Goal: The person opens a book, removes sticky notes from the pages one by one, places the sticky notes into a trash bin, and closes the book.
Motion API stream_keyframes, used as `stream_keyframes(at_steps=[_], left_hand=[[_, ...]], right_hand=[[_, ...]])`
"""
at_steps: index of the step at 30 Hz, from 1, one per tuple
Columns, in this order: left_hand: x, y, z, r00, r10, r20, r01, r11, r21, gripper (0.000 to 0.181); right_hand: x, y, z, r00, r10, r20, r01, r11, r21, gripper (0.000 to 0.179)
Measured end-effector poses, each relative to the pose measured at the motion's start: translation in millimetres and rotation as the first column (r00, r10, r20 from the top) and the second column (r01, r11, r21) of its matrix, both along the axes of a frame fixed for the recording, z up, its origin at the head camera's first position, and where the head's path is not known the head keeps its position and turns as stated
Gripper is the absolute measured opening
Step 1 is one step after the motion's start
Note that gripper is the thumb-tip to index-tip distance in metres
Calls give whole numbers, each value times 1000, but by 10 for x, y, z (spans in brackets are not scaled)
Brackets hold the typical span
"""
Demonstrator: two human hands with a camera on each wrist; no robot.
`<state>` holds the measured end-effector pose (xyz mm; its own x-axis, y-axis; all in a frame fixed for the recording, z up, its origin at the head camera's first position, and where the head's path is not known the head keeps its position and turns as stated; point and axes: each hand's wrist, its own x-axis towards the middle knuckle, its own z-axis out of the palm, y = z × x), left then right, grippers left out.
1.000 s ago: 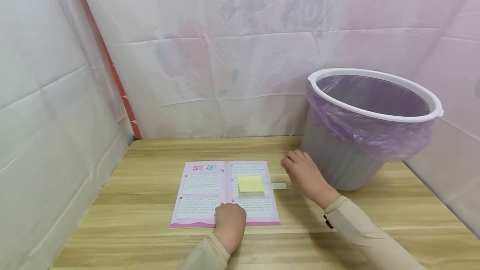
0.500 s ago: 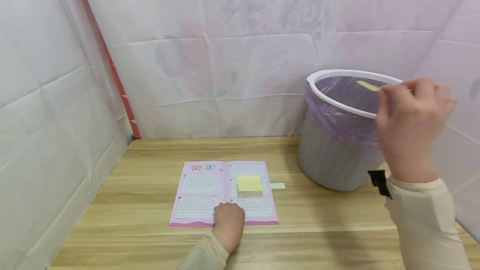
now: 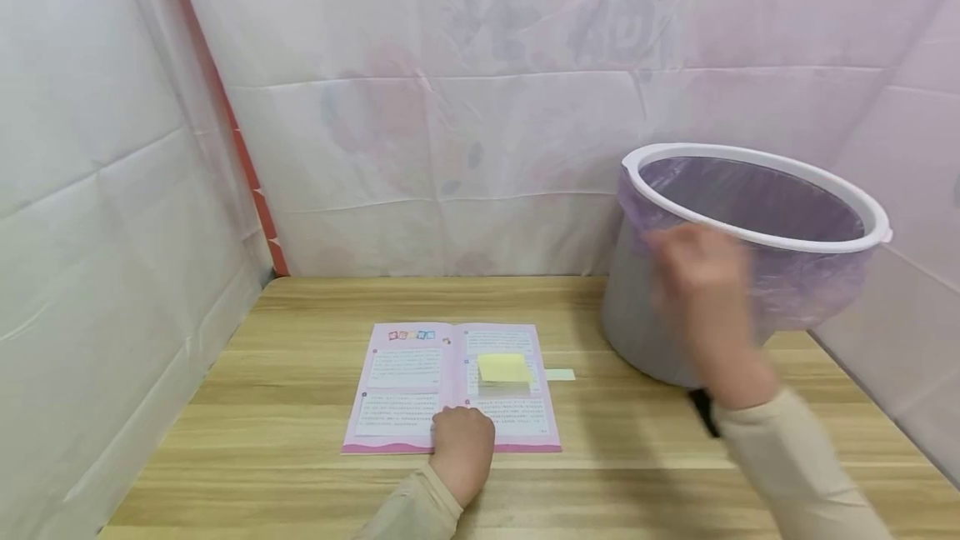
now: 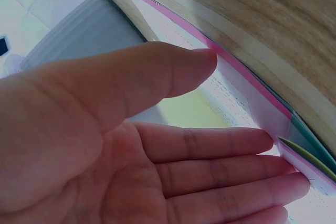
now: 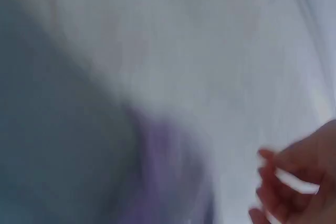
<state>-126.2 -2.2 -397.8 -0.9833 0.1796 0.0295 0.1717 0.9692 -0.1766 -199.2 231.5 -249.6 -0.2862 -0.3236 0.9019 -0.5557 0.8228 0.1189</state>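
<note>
An open pink booklet with printed text boxes lies on the table. My left hand rests on its lower middle, by the fold. In the left wrist view that hand's fingers are straight and touch the pages. Yellow sticky notes lie on the right page, and a pale paper strip sticks out past the right edge. My right hand, blurred by motion, is in the air in front of the grey trash can. In the right wrist view its fingers are loosely bent with nothing visible between them.
The trash can has a white rim and a purple bag folded over it. It stands at the table's back right. White sheeting hangs behind and at both sides of the wooden table.
My right hand rose from beside the booklet to the trash can, where a yellow sticky note showed at its fingers. The note has left the hand, which has swung back left. The left hand stayed.
</note>
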Motion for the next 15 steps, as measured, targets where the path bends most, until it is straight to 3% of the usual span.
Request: stream_keyframes(at_steps=[2, 3, 6, 8, 9, 11, 15], left_hand=[[4, 2, -5, 1000, 5, -12, -5, 1000, 1, 13], [7, 3, -6, 1000, 6, -19, -6, 1000, 0, 13], [11, 13, -14, 1000, 9, -23, -9, 1000, -4, 13], [10, 20, -22, 1000, 6, -21, -6, 1000, -11, 13], [8, 22, -27, 1000, 5, -18, -5, 1000, -15, 13], [0, 23, -37, 1000, 6, -15, -6, 1000, -19, 14], [-19, 8, -31, 1000, 11, -13, -11, 1000, -26, 14]], right_hand=[[-47, -265, -370, 981, 129, 141, -152, 975, 163, 9], [-58, -391, -559, 954, 152, 257, -211, 952, 220, 13], [-66, -691, -1055, 862, 50, 504, -262, 896, 358, 28], [-69, -817, -1291, 823, -51, 566, -238, 874, 425, 37], [-78, -863, -1375, 818, -87, 569, -223, 864, 452, 37], [-105, -932, -1483, 830, -115, 546, -190, 862, 471, 35], [-174, -1008, -1526, 880, -103, 464, -131, 885, 446, 26]])
